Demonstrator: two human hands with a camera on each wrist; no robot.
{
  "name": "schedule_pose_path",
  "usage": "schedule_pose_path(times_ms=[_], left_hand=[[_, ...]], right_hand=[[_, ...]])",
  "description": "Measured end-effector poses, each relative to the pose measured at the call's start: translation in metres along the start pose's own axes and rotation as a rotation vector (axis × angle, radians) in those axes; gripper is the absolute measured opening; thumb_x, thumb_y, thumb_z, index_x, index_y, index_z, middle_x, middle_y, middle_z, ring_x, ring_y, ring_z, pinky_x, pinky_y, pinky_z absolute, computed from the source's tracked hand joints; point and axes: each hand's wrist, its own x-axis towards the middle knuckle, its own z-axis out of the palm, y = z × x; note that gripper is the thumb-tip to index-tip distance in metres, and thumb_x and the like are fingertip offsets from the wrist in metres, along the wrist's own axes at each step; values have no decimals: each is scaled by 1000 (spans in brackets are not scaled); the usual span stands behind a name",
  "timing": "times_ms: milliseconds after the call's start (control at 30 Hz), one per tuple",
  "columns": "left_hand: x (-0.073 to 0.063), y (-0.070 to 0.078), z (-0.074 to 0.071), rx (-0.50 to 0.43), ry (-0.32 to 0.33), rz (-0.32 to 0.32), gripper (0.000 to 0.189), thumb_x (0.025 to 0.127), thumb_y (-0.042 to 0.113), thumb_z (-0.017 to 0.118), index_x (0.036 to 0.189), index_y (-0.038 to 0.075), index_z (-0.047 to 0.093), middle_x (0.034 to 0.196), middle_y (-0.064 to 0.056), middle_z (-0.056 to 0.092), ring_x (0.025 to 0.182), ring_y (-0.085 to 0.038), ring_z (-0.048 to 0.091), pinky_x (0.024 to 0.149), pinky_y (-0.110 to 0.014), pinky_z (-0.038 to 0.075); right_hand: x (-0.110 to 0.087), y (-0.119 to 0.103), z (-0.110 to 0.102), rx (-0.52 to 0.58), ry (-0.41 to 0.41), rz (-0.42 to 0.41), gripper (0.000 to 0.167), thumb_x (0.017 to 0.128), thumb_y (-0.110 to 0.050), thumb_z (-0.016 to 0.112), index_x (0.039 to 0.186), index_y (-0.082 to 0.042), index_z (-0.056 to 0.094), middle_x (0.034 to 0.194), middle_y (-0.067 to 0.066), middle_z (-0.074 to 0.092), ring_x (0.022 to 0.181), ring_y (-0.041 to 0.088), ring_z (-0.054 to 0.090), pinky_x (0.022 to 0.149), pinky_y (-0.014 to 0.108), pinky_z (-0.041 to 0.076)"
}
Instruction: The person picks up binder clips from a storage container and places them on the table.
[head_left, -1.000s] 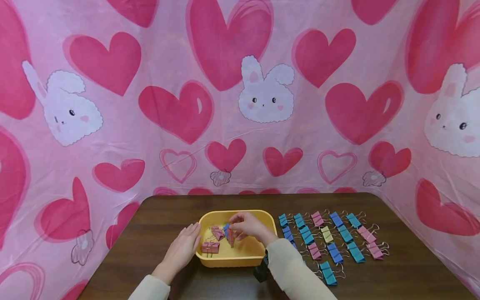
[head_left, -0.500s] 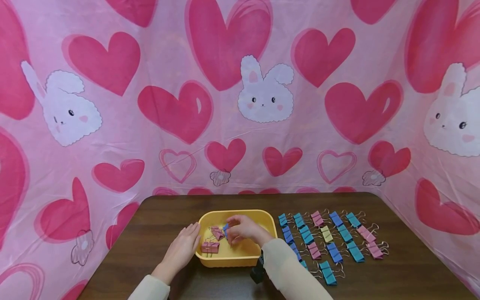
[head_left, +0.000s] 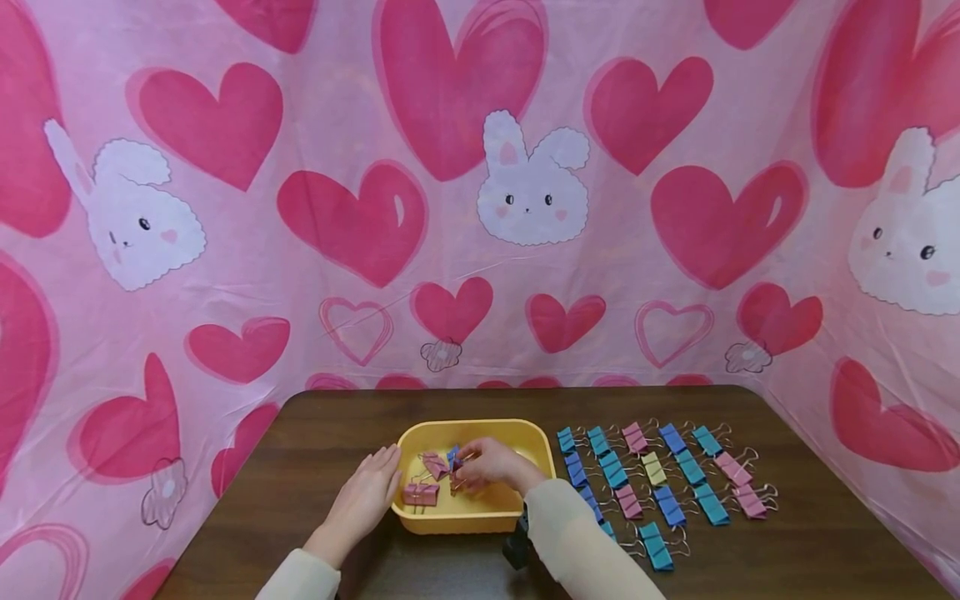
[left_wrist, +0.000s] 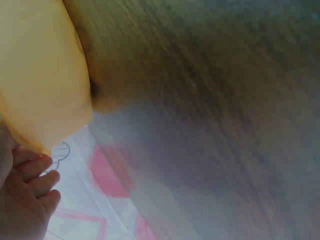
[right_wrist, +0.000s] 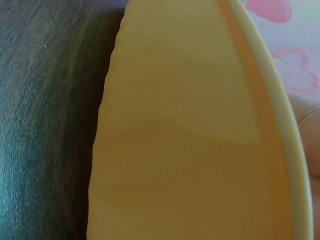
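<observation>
A yellow plastic tray (head_left: 472, 522) stands on the dark wooden table. My left hand (head_left: 366, 492) rests on its left rim with fingers extended; the left wrist view shows the fingertips (left_wrist: 42, 182) by the tray's edge. Inside the tray, my right hand (head_left: 495, 465) pinches a pink binder clip (head_left: 456, 480), mostly hidden under the fingers. Close by its fingertips is a blue binder clip (head_left: 453, 455), partly covered. To the left lie one pink binder clip (head_left: 434, 465) and, nearer the front, another pink clip (head_left: 422, 495). The tray wall (right_wrist: 180, 125) hides most of the right hand in its wrist view.
Right of the tray, binder clips lie in rough rows: teal (head_left: 656, 546), blue (head_left: 668, 505), pink (head_left: 732, 468) and one yellow clip (head_left: 654, 469). Behind the table (head_left: 322, 425) hangs a pink cloth (head_left: 330, 100) with hearts and rabbits.
My right hand has lowered and turned over the pink binder clip, which showed upright in its fingers a second ago and is now mostly covered. The left hand stays on the rim.
</observation>
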Motion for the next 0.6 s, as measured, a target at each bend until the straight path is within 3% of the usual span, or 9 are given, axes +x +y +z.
schedule_pose_path(times_ms=[100, 333, 600], left_hand=[[1, -1, 1, -2, -8, -9, 39, 90, 14, 57, 122, -8, 55, 126, -22, 52, 118, -36, 46, 102, -48, 31], [1, -1, 0, -2, -15, -13, 39, 91, 15, 57, 123, -8, 54, 127, -22, 51, 119, -36, 45, 103, -47, 30], [1, -1, -1, -9, -35, -29, 41, 91, 17, 57, 124, -7, 54, 128, -21, 50, 120, -35, 44, 103, -47, 30]], right_hand=[[0, 0, 0, -13, 4, 9, 22, 83, 0, 65, 103, 7, 60, 79, 12, 63, 74, 31, 65, 68, 39, 55], [-3, 3, -1, -72, 44, 3, 22, 84, -12, 68, 98, 5, 64, 73, 6, 61, 59, 14, 58, 62, 33, 55], [-7, 6, -3, -99, 62, 15, 20, 85, -17, 67, 93, 1, 68, 69, 3, 60, 55, 14, 55, 58, 30, 54]])
